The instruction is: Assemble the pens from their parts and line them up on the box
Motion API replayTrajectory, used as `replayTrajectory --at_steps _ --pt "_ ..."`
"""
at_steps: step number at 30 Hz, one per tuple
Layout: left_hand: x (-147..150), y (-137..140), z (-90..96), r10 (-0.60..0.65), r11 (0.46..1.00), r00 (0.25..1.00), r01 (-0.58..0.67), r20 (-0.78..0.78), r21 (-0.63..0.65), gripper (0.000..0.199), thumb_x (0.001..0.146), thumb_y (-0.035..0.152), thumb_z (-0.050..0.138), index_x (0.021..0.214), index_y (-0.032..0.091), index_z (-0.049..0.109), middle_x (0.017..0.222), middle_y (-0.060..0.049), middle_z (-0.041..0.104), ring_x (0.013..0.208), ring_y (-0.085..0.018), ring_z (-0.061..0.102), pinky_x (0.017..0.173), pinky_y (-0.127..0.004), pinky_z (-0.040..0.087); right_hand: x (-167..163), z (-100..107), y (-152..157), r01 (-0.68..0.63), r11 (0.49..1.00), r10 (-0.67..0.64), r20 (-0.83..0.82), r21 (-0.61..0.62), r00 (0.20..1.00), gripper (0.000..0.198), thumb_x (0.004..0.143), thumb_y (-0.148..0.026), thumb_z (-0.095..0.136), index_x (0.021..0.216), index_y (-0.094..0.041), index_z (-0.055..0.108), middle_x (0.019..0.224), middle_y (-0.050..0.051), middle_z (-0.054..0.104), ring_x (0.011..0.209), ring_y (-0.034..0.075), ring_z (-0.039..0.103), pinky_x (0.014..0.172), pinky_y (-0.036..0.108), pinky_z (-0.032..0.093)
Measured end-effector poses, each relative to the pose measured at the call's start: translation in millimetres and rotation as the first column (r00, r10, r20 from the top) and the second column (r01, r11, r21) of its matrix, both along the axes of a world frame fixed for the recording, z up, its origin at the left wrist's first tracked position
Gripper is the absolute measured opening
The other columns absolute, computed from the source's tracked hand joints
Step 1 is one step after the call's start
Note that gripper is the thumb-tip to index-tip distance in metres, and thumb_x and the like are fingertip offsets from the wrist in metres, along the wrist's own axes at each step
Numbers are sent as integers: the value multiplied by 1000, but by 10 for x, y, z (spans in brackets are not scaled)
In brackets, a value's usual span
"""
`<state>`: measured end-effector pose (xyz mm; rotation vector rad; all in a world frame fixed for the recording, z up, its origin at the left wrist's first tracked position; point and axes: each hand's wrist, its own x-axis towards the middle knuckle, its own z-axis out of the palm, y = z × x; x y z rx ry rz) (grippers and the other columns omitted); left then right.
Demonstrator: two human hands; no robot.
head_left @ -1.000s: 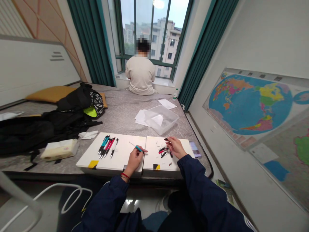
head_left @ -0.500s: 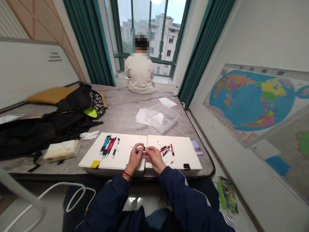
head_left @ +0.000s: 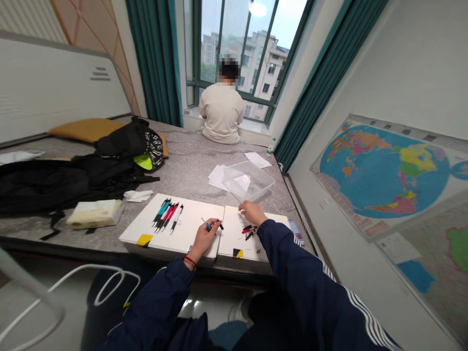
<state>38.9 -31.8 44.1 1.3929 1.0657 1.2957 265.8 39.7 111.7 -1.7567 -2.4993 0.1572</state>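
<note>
My left hand (head_left: pixel 203 240) is closed on a partly taken-apart pen (head_left: pixel 208 225). Its teal part shows between the fingers, a thin tip sticks out to the upper left, and a black piece shows at the fingertips. Over the far side of the right white box (head_left: pixel 229 239), my right hand (head_left: pixel 253 213) has its fingers curled down and pressed together; whatever they pinch is too small to make out. Loose red and black pen parts (head_left: pixel 249 232) lie just below that hand, partly hidden by the sleeve. Several whole pens (head_left: pixel 166 216), teal, red and white, lie on the left white box (head_left: pixel 197 212).
Behind the boxes stand a clear plastic bin (head_left: pixel 256 181) and white papers (head_left: pixel 217 176). A tissue pack (head_left: pixel 94 214) and black backpack (head_left: pixel 66 183) lie to the left. A person (head_left: pixel 221 112) sits by the window, facing away. A small bottle (head_left: pixel 270 147) stands near the right edge.
My right hand has left my left hand and moved right and away from me, over the right box. My left hand still holds the teal pen. The view has turned slightly.
</note>
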Motion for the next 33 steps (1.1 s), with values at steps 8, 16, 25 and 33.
replayTrajectory --at_steps 8,16,25,33 --pt "-7 1 -12 8 1000 999 -8 -47 -5 32 86 45 56 93 16 67 69 0 62 56 -11 50 57 -23 42 -20 -109 222 -195 969 204 45 -149 978 8 74 -9 63 73 -15 69 94 10 68 80 19 62 69 24 41" --pt "12 14 -37 -2 1000 996 2 -89 3 32 85 45 57 93 17 69 81 -4 69 68 -15 58 64 -25 44 -97 -161 -103 89 977 -195 -655 -192 730 20 84 -30 58 90 -13 66 76 6 67 67 15 61 61 24 45" --pt "22 0 -52 -39 999 983 39 -177 -7 30 81 44 62 88 16 71 71 -1 67 64 -15 55 63 -25 42 -833 -396 -754 116 955 -280 -959 -272 55 32 74 -43 70 95 -19 72 94 6 71 86 20 64 76 32 51" --pt "26 3 -60 -63 998 978 67 -197 11 30 79 44 62 87 17 73 73 -1 68 66 -15 57 64 -25 43 -823 -527 -830 159 968 -219 -966 -196 141 24 78 -37 66 92 -19 73 94 7 72 92 22 65 87 36 50"
